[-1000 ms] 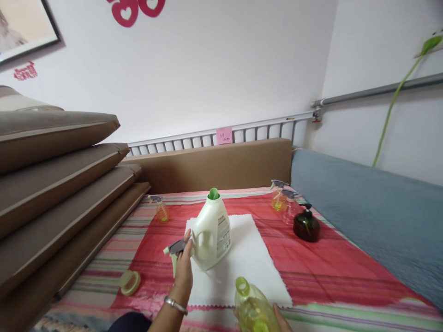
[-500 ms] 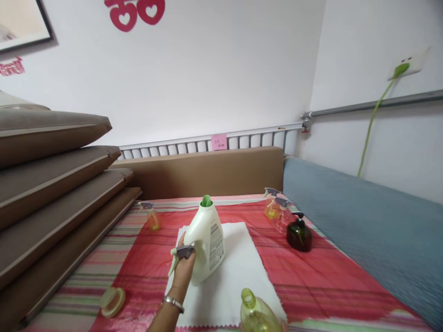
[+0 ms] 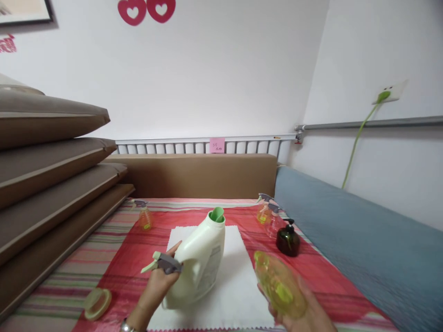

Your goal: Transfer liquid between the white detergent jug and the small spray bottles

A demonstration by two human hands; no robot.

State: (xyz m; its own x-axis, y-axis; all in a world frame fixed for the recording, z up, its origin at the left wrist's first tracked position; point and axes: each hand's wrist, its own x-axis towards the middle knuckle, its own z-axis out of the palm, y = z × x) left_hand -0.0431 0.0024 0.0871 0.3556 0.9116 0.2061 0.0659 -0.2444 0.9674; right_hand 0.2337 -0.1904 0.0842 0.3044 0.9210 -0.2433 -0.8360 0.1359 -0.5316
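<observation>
My left hand [image 3: 154, 288] grips the handle of a large white detergent jug [image 3: 199, 263] with an open green spout, lifted and tilted to the right over a white cloth [image 3: 238, 281]. The same hand also pinches a grey and green spray trigger head [image 3: 162, 263]. My right hand [image 3: 304, 309] holds a clear yellow-green bottle [image 3: 278, 283] with its open neck pointing up and left, toward the jug.
A round pale green cap [image 3: 97, 303] lies at the left on the striped cover. A small spray bottle [image 3: 143, 216] stands at the back left, two more [image 3: 268, 216] and a dark pump bottle [image 3: 288, 240] at the back right. Brown cushions [image 3: 51, 180] stack on the left.
The jug has been lifted off the cloth and tipped right. My right hand has raised the yellow-green bottle up into view, closer to the jug.
</observation>
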